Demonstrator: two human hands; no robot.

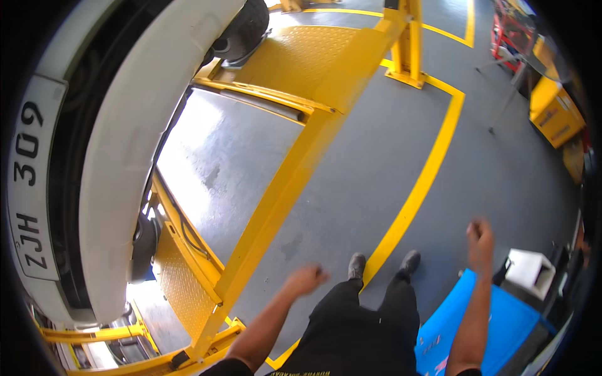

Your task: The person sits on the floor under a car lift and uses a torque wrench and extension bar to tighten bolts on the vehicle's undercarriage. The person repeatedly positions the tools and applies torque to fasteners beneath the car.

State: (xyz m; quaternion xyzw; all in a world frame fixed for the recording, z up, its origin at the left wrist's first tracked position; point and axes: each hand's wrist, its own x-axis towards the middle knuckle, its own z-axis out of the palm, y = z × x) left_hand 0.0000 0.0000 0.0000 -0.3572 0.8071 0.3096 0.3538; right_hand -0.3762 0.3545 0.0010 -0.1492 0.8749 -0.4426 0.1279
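Observation:
My left hand (307, 280) hangs in the air left of my legs, its fingers curled in and nothing showing in them. It is nearest the long yellow beam (266, 216) of a vehicle lift, but apart from it. My right hand (481, 239) is raised out to the right in a loose fist, and I see nothing sticking out of it. Below it lies a blue cover or mat (501, 319), partly hidden by my right forearm. Neither hand touches anything that I can see.
A white vehicle (135, 125) stands on the lift's yellow ramps (295, 59) at left. A yellow post (409, 47) rises at the far side. Yellow lines (417, 194) mark the grey floor. At right are a white box-shaped object (530, 272), a yellow box (557, 113) and a red frame (505, 37).

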